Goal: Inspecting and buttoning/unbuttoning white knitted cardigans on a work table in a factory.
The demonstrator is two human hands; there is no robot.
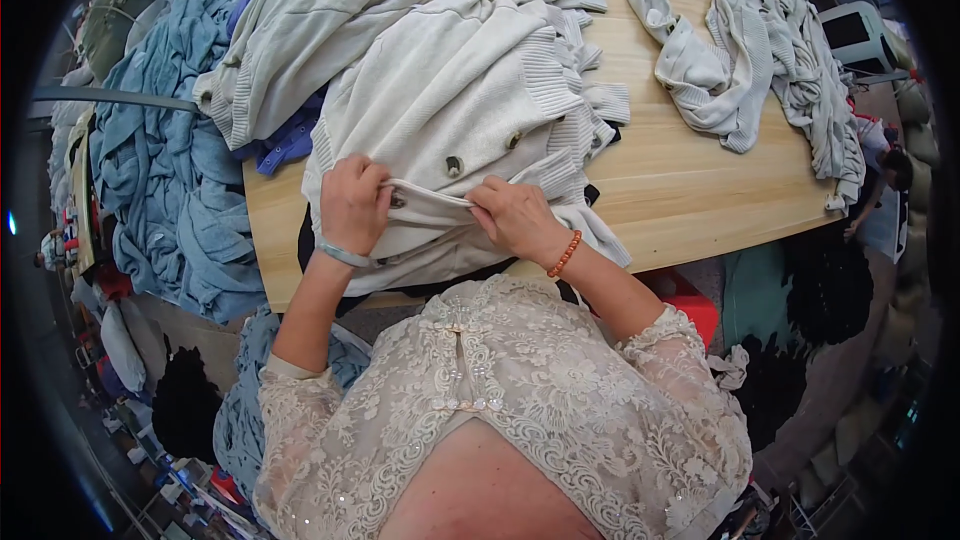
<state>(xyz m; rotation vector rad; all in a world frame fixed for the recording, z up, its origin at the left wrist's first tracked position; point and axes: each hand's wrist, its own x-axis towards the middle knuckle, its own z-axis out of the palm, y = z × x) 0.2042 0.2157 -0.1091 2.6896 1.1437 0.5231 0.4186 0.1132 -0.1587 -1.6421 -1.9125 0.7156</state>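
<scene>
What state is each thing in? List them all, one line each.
Left hand, closed on the sweater
Right hand, closed on the sweater
Sweater, laid out, an edge stretched between both hands
Blue clothes, crumpled, heaped
Pale clothes at right, crumpled
Table, partly covered
Bead bracelet, worn

Faces a table [700, 200] — has a cardigan [420, 90] on it just ahead, with left hand [353, 205] and right hand [515, 215] on its near part. Has garments [310, 25] behind and left of it, a heap [800, 70] at the table's right end — a pile [170, 160] past the left edge.
</scene>
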